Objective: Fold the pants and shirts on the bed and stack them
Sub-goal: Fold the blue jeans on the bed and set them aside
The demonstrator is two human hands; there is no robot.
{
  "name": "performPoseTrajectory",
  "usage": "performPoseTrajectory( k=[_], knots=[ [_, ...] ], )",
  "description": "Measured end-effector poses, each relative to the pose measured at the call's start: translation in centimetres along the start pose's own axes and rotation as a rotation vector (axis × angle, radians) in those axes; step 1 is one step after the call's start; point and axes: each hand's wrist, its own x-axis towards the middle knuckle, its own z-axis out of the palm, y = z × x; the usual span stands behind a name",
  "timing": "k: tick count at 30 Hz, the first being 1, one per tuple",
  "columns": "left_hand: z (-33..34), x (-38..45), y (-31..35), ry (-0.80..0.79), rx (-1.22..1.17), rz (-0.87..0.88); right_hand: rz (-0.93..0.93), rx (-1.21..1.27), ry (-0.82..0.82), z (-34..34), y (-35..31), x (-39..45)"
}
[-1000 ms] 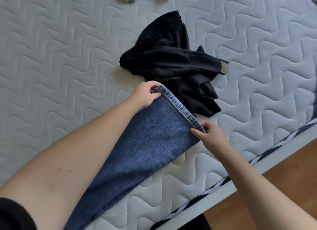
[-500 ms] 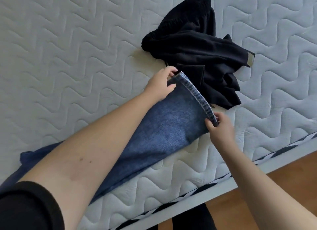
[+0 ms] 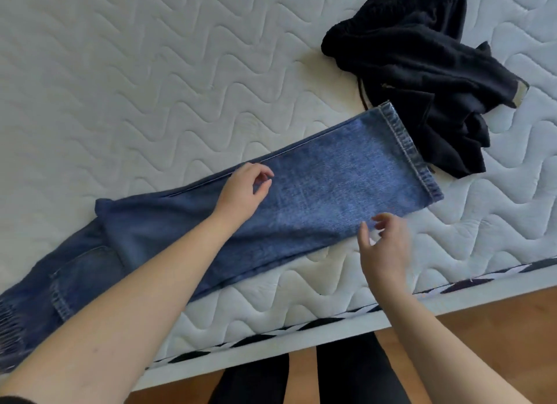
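Blue jeans lie flat along the near part of the white quilted mattress, legs laid one on the other, hem end at the right. The waist end runs off the frame's left edge. My left hand hovers over the far seam of the leg, fingers loosely curled and holding nothing. My right hand is at the near edge of the leg, fingers spread, slightly blurred. A crumpled black garment lies at the upper right, its lower edge touching the jeans' hem.
The mattress edge with black-and-white piping runs diagonally along the bottom. Below it is wooden floor and my dark-clad legs.
Both hands let go of the jeans' hem and drew back toward me along the leg. The jeans leg now lies flat on the mattress. The view shifted left, showing the waist end.
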Motion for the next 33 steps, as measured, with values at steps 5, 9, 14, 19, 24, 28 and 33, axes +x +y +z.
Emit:
performPoseTrajectory(
  k=[5, 9, 14, 19, 24, 28, 33],
  knots=[
    [0.0, -9.9, -4.3, 0.067, -0.049, -0.182, 0.276, 0.117, -0.503, 4.7, -2.8, -6.0],
    [0.4, -17.1, -7.5, 0.074, 0.081, -0.219, 0.603, 0.382, -0.703, 8.4, -5.0, -9.2],
    [-0.3, -22.9, -10.8, 0.008, 0.496, -0.239, 0.694, 0.477, -0.666, 11.0, -6.4, -10.4],
    [-1.6, -24.3, -13.5, 0.018, 0.613, -0.221, 0.561, 0.307, -0.597, 11.4, -6.4, -10.7],
    [-1.9, -25.4, -13.8, -0.047, 0.603, -0.160, 0.367, 0.061, -0.556, 10.5, -5.5, -11.7],
    [-1.6, -26.3, -13.5, -0.048, 0.530, -0.160, 0.373, -0.026, -0.602, 10.6, -5.1, -11.6],
    [-1.6, -26.7, -13.8, 0.012, 0.451, -0.164, 0.304, -0.163, -0.655, 10.1, -5.2, -11.0]
  ],
)
